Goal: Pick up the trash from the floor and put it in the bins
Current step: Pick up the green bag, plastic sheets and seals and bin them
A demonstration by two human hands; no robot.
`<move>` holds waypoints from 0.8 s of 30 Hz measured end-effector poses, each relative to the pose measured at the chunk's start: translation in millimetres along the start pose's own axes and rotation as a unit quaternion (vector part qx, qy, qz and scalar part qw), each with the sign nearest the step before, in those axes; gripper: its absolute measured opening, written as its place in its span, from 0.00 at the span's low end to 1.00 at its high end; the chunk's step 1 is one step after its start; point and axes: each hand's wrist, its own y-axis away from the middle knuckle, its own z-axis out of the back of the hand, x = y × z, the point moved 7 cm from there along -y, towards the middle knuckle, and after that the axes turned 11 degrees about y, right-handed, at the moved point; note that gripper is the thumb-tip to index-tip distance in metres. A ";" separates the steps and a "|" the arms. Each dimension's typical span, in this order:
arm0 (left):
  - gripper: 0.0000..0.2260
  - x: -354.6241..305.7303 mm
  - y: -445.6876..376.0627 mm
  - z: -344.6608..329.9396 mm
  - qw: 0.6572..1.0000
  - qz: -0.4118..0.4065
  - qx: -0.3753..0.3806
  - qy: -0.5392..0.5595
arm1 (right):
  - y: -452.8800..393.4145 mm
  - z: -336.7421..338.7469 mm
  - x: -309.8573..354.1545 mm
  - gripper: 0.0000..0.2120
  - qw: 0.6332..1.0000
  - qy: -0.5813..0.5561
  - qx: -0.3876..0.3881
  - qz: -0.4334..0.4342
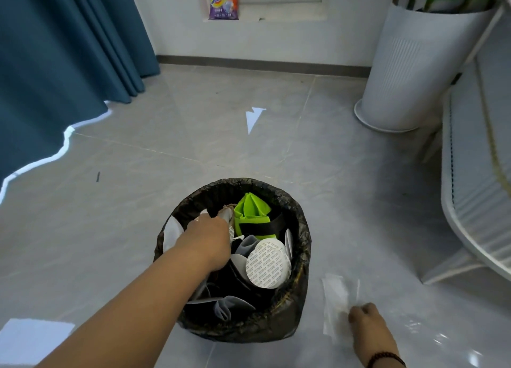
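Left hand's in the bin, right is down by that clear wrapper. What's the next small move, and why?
Probably pinch the clear wrapper with the right hand and lift it: the fingertips already touch its edge, it lies flat on the floor, and the bin stands right beside it.

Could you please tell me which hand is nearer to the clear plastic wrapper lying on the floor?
The right hand is nearer; its fingers touch the clear plastic wrapper. The left hand is inside the black-lined bin, left of the wrapper.

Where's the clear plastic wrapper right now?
In the head view, the clear plastic wrapper lies flat on the floor tiles at lower right, just right of the black-lined trash bin, with the right hand reaching its near edge.
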 end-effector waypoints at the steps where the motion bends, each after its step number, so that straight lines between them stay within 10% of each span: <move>1: 0.17 -3.8 1.8 0.4 1.000 0.003 0.004 -0.015 | 3.6 3.4 -3.0 0.11 1.000 -0.008 0.008 0.018; 18: 0.16 -74.7 68.8 40.5 0.976 -0.115 -0.134 0.127 | 127.5 220.7 -32.1 0.23 0.933 -0.249 -0.208 0.154; 24: 0.16 -105.3 107.3 24.3 0.932 -0.148 -0.046 0.327 | 140.5 247.1 -34.8 0.17 0.806 -0.554 -0.180 0.103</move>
